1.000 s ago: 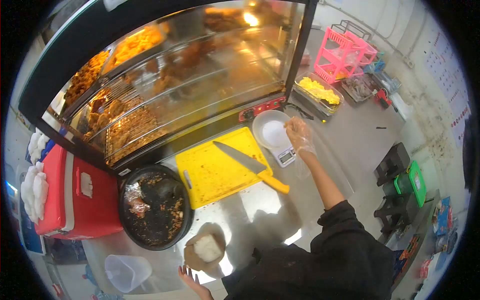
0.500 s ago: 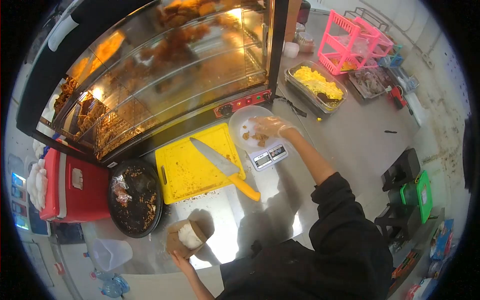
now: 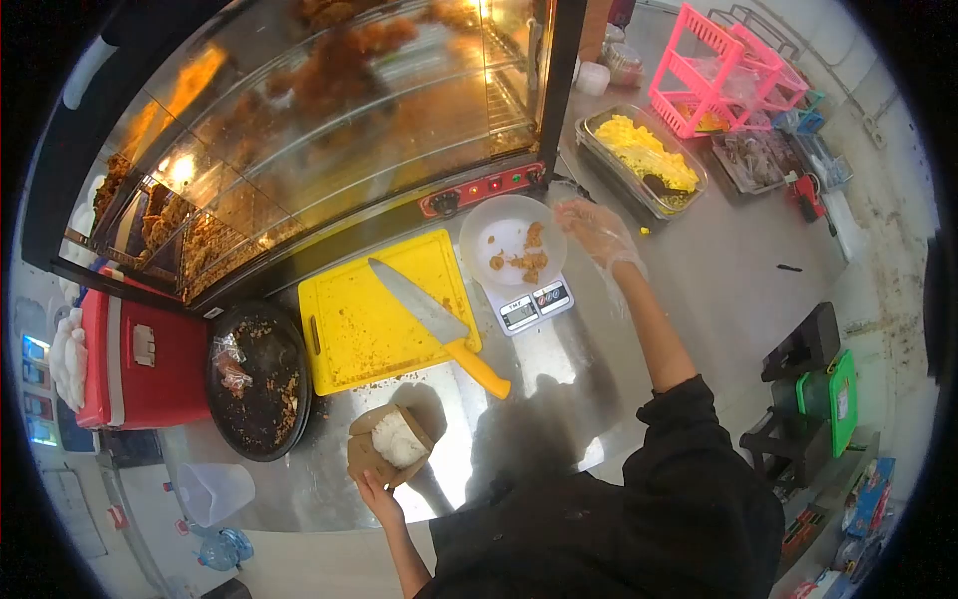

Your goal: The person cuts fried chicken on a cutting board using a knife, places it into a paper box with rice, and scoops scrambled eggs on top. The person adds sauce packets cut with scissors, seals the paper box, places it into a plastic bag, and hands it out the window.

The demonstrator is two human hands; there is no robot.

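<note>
The top edge cut off the cabinet (image 3: 299,165), and the upper-shelf food (image 3: 344,78) was blurred behind its glass. The bowl (image 3: 473,243) covered part of the scale (image 3: 536,305), whose digits were too small to read surely. The box (image 3: 361,452) hid its own underside.

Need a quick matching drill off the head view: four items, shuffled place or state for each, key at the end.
1. Knife
2. Round bowl
3. Left hand
4. Right hand

A. In a clear plastic glove
B. On the scale, brown pieces inside
C. At the edge of the cardboard box
D. Blade over the yellow board, handle reaching past its edge

Pairs: 1-D, 2-B, 3-C, 4-A
</note>
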